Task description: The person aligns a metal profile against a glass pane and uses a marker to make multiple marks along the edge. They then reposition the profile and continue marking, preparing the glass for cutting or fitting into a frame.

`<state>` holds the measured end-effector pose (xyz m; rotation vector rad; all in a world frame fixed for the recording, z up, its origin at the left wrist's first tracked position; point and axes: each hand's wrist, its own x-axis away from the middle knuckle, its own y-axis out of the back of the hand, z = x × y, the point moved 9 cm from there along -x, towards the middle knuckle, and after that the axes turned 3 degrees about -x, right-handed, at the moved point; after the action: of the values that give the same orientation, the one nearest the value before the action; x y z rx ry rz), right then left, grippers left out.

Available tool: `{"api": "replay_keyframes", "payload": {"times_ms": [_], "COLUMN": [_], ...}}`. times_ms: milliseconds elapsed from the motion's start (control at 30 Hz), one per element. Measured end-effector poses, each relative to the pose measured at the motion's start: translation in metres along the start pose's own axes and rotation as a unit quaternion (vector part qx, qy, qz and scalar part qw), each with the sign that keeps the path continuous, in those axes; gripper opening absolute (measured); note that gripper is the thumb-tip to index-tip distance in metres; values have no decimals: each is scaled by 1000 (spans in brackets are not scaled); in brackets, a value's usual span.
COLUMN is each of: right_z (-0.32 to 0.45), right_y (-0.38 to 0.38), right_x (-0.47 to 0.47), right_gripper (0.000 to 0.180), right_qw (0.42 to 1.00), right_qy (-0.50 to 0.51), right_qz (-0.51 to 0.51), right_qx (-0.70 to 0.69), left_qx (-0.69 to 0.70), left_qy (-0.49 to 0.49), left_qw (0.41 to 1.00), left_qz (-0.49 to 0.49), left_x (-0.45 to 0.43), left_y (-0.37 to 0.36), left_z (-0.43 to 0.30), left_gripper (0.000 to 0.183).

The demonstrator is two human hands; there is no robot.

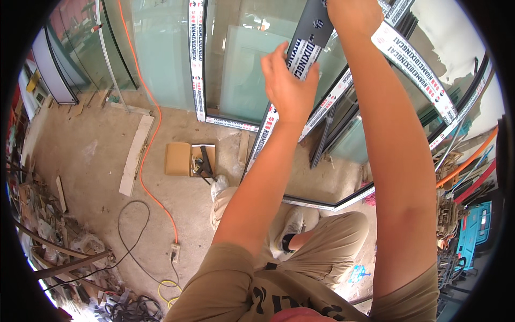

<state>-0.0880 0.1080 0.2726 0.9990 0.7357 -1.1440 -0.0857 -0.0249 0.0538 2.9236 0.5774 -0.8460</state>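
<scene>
Before me stands a glazed dark metal frame, its edges covered with printed protective film. My left hand is at the frame's upright, dark profile, with fingers spread on both sides of it; whether it presses on the profile is unclear. Higher up, at the top edge of the view, my right hand is beside the same profile, its fingertips cut off or hidden. An opened cardboard box with dark metal hardware in it lies on the floor by one of my shoes.
More glass panels stand behind the frame. An orange cable runs to a socket block, near a looped dark cord. A pale board lies on the left, with scrap beyond. A turquoise case is at the right.
</scene>
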Motion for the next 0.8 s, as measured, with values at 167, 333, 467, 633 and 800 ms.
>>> {"api": "replay_keyframes", "payload": {"times_ms": [167, 333, 467, 633, 800], "right_z": [-2, -9, -14, -14, -7], "right_y": [-2, -11, -14, -11, -5], "right_x": [0, -8, -8, -5, -4], "right_gripper": [85, 105, 102, 96, 92], "right_qw": [1000, 999, 1000, 998, 997], "right_qy": [15, 35, 20, -36, -53], "right_qz": [-14, 24, 21, 44, 48], "right_qx": [1, -5, 2, -37, -33], "left_qx": [-1, 19, 21, 12, 33], "left_qy": [58, 49, 82, 116, 125], "left_qw": [998, 999, 996, 991, 990], "left_qz": [9, 4, 38, 66, 62], "left_x": [19, 16, 15, 12, 10], "left_y": [17, 34, 43, 51, 52], "left_z": [21, 18, 22, 37, 59], "left_gripper": [74, 52, 46, 43, 41]}}
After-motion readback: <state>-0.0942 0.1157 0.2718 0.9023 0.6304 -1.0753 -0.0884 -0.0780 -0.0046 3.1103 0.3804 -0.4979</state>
